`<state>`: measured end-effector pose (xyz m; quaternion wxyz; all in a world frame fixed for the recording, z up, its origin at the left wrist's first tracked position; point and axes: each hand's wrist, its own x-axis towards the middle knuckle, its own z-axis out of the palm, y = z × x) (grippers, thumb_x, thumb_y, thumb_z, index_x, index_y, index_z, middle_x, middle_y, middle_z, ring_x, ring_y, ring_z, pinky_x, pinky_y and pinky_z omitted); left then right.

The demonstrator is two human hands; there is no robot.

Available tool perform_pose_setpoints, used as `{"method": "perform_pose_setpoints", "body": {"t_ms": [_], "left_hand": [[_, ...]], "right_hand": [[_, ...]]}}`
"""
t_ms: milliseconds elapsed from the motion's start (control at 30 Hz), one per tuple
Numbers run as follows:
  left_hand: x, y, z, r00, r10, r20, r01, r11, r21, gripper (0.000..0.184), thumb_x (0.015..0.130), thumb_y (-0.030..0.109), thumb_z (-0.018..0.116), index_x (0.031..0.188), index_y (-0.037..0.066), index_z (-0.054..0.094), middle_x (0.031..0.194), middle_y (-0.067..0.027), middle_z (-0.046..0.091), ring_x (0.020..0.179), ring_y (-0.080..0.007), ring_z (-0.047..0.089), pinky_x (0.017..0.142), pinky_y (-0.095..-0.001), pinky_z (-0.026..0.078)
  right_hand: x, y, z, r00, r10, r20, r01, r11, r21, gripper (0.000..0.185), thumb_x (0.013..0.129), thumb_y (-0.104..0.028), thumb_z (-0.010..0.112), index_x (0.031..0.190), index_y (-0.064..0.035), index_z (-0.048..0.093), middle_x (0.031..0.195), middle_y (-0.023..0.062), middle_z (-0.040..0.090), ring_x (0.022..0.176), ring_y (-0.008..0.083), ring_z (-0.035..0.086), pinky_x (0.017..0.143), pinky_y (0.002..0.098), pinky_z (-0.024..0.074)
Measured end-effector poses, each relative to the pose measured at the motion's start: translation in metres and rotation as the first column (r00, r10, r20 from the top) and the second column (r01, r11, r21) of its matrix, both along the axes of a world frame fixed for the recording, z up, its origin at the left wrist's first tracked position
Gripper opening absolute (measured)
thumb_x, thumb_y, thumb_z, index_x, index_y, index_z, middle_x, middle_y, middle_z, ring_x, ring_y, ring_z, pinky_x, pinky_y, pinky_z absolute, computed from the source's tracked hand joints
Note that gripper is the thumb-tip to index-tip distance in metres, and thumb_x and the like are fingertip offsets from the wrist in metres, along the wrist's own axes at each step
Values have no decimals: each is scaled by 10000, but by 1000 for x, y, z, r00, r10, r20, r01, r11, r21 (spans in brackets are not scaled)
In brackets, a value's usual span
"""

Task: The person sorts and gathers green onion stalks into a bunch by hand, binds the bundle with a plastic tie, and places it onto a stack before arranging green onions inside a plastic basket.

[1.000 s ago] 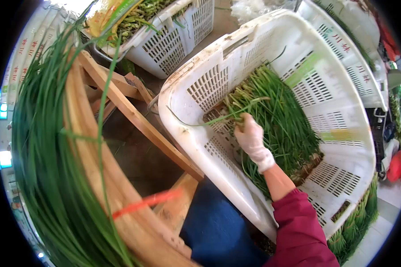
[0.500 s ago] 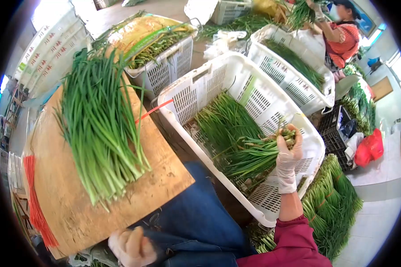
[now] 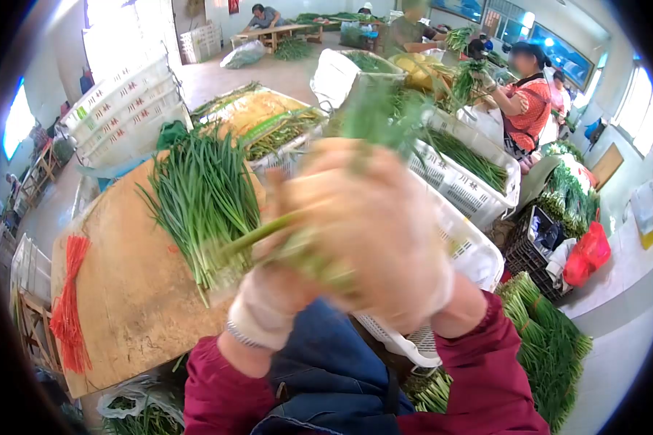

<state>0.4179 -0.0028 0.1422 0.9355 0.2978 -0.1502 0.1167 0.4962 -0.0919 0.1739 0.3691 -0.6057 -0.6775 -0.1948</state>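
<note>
Both my gloved hands are raised close to the camera and smeared by motion. Between them is a bunch of garlic chives [image 3: 319, 264], its pale stem ends pointing down and left. Its green leaves blur upward above the fingers. My right hand [image 3: 377, 225] is closed round the bunch. Lower and to the left, my left hand [image 3: 272, 293] is closed at the stems, its fingers partly hidden. On the wooden board [image 3: 123, 304] to the left lies a pile of chives [image 3: 203, 196]. The white crate [image 3: 471, 250] behind my right hand is mostly covered.
Red ties [image 3: 71, 304] lie on the board's left side. More crates stand beyond, one with yellow plastic [image 3: 268, 105]. Bundled chives [image 3: 544, 348] are stacked at right, near a black crate [image 3: 533, 250] and red bag [image 3: 588, 254]. A co-worker [image 3: 526, 101] handles chives at the back right.
My right hand has lifted a bunch of chives out of the white crate. My left hand has come up from my lap to meet it. The view has tilted upward.
</note>
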Motion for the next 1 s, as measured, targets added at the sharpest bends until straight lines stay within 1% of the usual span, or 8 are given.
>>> {"method": "perform_pose_setpoints", "body": {"t_ms": [167, 300, 467, 567, 700, 767, 833, 1000], "left_hand": [[-111, 13, 5, 878, 462, -127, -461, 886, 42, 493, 903, 404, 363, 1226, 34, 402, 1104, -125, 549, 1032, -217, 528, 824, -352, 465], [-206, 12, -7, 561, 779, -280, -777, 613, 146, 397, 903, 309, 387, 1176, 24, 428, 1050, -133, 559, 978, -214, 549, 802, -344, 482], [-306, 5, -34, 153, 876, -457, -891, 322, 319, 279, 903, 190, 418, 1113, 11, 461, 983, -144, 572, 909, -211, 575, 775, -333, 504], [-349, 1, -68, 5, 871, -492, -818, 286, 498, 282, 837, 100, 475, 1091, -20, 494, 962, -150, 601, 824, -208, 607, 732, -313, 520], [-391, 18, -106, 151, 706, -692, -796, 502, 338, 420, 724, 5, 547, 1136, -53, 494, 970, -139, 617, 818, -209, 625, 752, -315, 518], [-397, 20, -107, 116, 725, -678, -804, 470, 365, 473, 685, -21, 579, 1149, -60, 496, 977, -135, 617, 807, -210, 620, 760, -318, 508], [-401, 23, -105, 63, 703, -708, -784, 474, 401, 496, 670, -30, 593, 1156, -58, 496, 968, -126, 620, 784, -201, 615, 744, -305, 504], [-419, 21, -114, 93, 672, -735, -760, 525, 384, 524, 662, -19, 605, 1175, -42, 497, 963, -108, 620, 789, -188, 601, 729, -283, 486]], "right_hand": [[-97, 84, 6, 706, 616, 350, -702, 539, 466, 402, 717, -163, 564, 1024, 79, 470, 913, 182, 528, 804, 368, 521, 812, 585, 442], [-192, 108, -41, 530, 837, 135, -746, 385, 544, 369, 692, -124, 575, 993, 73, 493, 946, 187, 519, 865, 384, 510, 847, 582, 409], [-285, 107, -117, 176, 941, -289, -799, 307, 516, 309, 733, -53, 595, 1021, 23, 518, 979, 165, 537, 937, 371, 524, 887, 505, 406], [-295, 88, -146, -95, 727, -680, -871, 269, 410, 314, 720, -6, 640, 1022, -8, 554, 990, 144, 567, 985, 313, 553, 881, 380, 434], [-277, 77, -161, 81, 501, -862, -925, 359, 122, 227, 749, -57, 648, 966, -5, 607, 966, 133, 607, 935, 262, 587, 823, 333, 467], [-260, 74, -166, 162, 336, -928, -902, 433, -1, 225, 779, -77, 649, 992, -11, 612, 958, 111, 637, 905, 194, 608, 813, 292, 474], [-245, 73, -172, 37, -58, -998, -864, 500, -61, 265, 824, -77, 616, 1075, 2, 585, 1008, 112, 639, 913, 177, 606, 846, 287, 471], [-226, 102, -167, 30, -454, -891, -835, 478, -272, 383, 870, -213, 589, 1107, 80, 522, 1031, 192, 608, 918, 256, 615, 786, 349, 508]]}}
